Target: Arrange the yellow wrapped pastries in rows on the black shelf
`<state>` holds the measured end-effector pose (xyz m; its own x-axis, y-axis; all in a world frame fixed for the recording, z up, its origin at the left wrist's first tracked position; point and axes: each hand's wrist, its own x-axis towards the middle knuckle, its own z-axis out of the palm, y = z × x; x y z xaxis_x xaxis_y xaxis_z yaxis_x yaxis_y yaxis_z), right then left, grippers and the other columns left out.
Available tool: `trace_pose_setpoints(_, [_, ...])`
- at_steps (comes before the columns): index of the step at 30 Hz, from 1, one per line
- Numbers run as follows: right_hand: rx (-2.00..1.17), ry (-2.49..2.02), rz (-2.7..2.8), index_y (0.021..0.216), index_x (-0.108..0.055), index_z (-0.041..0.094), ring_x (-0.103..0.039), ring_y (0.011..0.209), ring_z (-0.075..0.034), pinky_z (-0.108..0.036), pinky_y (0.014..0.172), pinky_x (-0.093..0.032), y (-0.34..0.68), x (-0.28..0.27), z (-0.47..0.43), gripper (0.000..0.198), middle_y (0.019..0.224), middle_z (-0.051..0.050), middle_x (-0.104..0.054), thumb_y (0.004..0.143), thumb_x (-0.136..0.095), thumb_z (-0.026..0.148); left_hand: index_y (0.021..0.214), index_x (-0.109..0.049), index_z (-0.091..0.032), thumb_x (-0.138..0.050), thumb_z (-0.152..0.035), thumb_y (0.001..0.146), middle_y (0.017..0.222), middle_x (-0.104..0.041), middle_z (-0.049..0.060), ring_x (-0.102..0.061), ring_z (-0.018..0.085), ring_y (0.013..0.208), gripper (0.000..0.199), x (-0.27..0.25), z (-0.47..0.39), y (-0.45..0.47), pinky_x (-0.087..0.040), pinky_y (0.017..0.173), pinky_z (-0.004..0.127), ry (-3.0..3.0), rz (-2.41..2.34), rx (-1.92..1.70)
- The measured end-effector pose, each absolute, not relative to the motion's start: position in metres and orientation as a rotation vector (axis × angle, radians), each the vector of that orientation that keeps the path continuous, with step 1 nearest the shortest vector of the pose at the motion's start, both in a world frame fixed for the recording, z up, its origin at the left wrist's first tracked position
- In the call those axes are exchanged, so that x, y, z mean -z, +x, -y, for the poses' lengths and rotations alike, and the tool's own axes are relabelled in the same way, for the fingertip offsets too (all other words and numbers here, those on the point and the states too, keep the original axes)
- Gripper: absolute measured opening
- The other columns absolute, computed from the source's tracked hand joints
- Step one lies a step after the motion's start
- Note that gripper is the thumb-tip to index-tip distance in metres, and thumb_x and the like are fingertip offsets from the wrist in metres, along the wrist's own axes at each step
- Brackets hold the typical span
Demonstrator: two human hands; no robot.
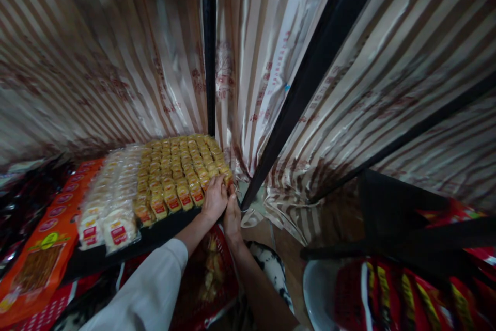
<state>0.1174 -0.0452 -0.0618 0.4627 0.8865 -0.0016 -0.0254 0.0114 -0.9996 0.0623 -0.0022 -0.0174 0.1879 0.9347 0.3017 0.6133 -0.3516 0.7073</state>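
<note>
Rows of small yellow snack packets (pixel 182 166) with red labels stand side by side on a dark shelf (pixel 170 230). At the front right end of these rows, my left hand (pixel 215 199) is closed with bent fingers around the end packet. My right hand (pixel 232 212) is beside it, closed against the right side of the same packet with its thumb up. The two hands touch, and they hide most of that packet. Left of the yellow rows lie two rows of clear-wrapped white packets (pixel 119 233), also with red labels.
An orange snack bag (pixel 46 248) and dark shiny packages (pixel 27 202) lie farther left. A black post (pixel 287 109) rises just right of my hands, before a striped curtain (pixel 240 62). Below are a red basket (pixel 228 269) and a pale tub (pixel 320 289); red bags (pixel 406 295) are at lower right.
</note>
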Motion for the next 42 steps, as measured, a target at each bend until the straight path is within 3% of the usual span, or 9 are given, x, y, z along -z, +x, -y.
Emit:
trace_pose_setpoints(9, [-0.867,-1.313,0.855,0.137,-0.035,0.013,-0.029,0.134,-0.017,-0.037,0.112,-0.019,0.117,0.062,0.048,0.065,0.144,-0.010,-0.034,0.089,-0.025,0.055,0.114,-0.056,-0.012,-0.033,-0.019,0.086,0.114,-0.056,0.010,-0.050,0.016,0.110,0.037,0.019,0.014,0.058,-0.037,0.104,0.031,2.045,-1.340,-0.872])
trace_pose_setpoints(17, [-0.844,-1.309,0.867,0.135,-0.039,0.016,-0.030,0.133,-0.018,-0.038,0.112,-0.020,0.117,0.066,0.050,0.062,0.143,-0.009,-0.036,0.089,-0.026,0.055,0.121,-0.053,-0.013,-0.032,-0.022,0.086,0.113,-0.053,0.010,-0.052,0.015,0.107,0.041,0.021,0.013,0.059,-0.038,0.102,0.029,1.977,-1.330,-0.826])
trace_pose_setpoints(31, [-0.886,-1.308,0.911,0.138,-0.034,0.013,-0.027,0.134,-0.019,-0.039,0.112,-0.019,0.117,0.062,0.056,0.065,0.145,-0.011,-0.031,0.089,-0.026,0.056,0.116,-0.056,-0.016,-0.033,-0.018,0.086,0.111,-0.056,0.008,-0.055,0.014,0.102,0.039,0.030,0.018,0.057,-0.041,0.098,0.028,1.905,-1.359,-0.889])
trace_pose_setpoints(38, [-0.763,-1.310,0.962,0.132,-0.041,0.017,-0.036,0.129,-0.021,-0.042,0.105,-0.032,0.106,0.058,0.071,0.058,0.140,-0.011,-0.040,0.089,-0.027,0.053,0.102,-0.060,-0.019,-0.033,-0.015,0.085,0.099,-0.060,0.006,-0.056,0.013,0.094,0.031,0.034,0.059,0.029,-0.045,0.090,0.028,1.855,-1.391,-1.007])
trace_pose_setpoints(42, [-0.726,-1.313,0.961,0.123,-0.048,0.016,-0.050,0.113,-0.021,-0.040,0.096,-0.041,0.091,0.055,0.093,0.050,0.122,-0.013,-0.054,0.091,-0.027,0.048,0.091,-0.062,-0.017,-0.034,-0.012,0.083,0.088,-0.061,0.007,-0.057,0.014,0.085,0.029,0.050,0.103,-0.002,-0.047,0.080,0.027,1.855,-1.347,-0.970])
